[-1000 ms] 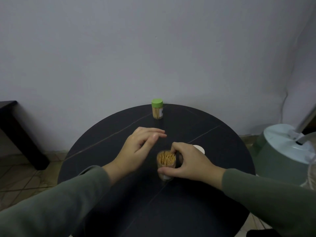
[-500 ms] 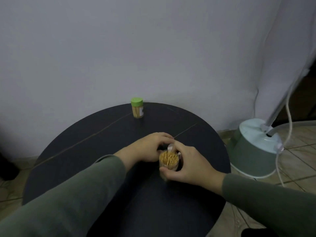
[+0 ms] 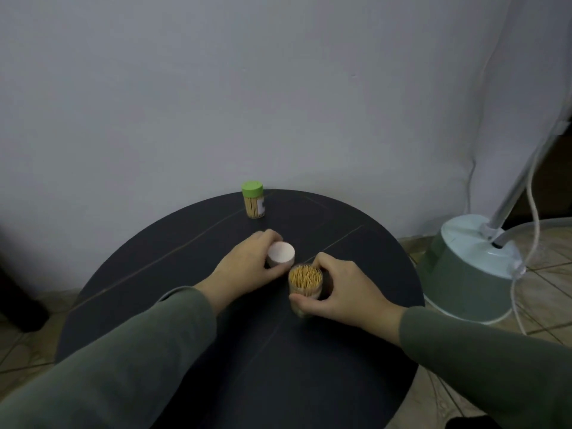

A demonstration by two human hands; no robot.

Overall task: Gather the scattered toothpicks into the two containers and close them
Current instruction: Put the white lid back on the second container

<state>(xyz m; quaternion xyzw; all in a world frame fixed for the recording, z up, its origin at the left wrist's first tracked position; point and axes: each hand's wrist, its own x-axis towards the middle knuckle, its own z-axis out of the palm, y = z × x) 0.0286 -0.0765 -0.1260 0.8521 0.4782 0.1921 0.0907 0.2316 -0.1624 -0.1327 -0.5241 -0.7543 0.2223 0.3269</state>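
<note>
The open jar (image 3: 305, 284) stood upright near the middle of the round dark desk (image 3: 185, 305), packed w/ toothpicks (image 3: 305, 276) standing on end, tips showing at the mouth — no lid on it. The right hand (image 3: 343, 289) was clamped round it from the right side, thumb across the near wall low down, fingers curled behind. Just to the jar's left & a bit further back, the left hand (image 3: 250, 264) gripped a pale pinkish-white cap (image 3: 280, 254), fingers wrapped round its rim, the flat round face turned up toward the camera. Cap and jar were close but apart; cap looked slightly blurred, and whether it touched the desk I couldn't tell.

Further back, near the desk's far edge, a second jar (image 3: 254, 202) stood upright w/ its green lid (image 3: 252, 188) on — toothpicks visible through the clear wall, a white label on its right side.

Both arms wore grey-green sleeves (image 3: 123, 360). Off the desk at right, a pale green lamp base (image 3: 473, 274) sat on the tiled floor (image 3: 548, 292), w/ a white cord (image 3: 534, 212) looping beside it. A plain grey wall (image 3: 247, 88) stood behind.
</note>
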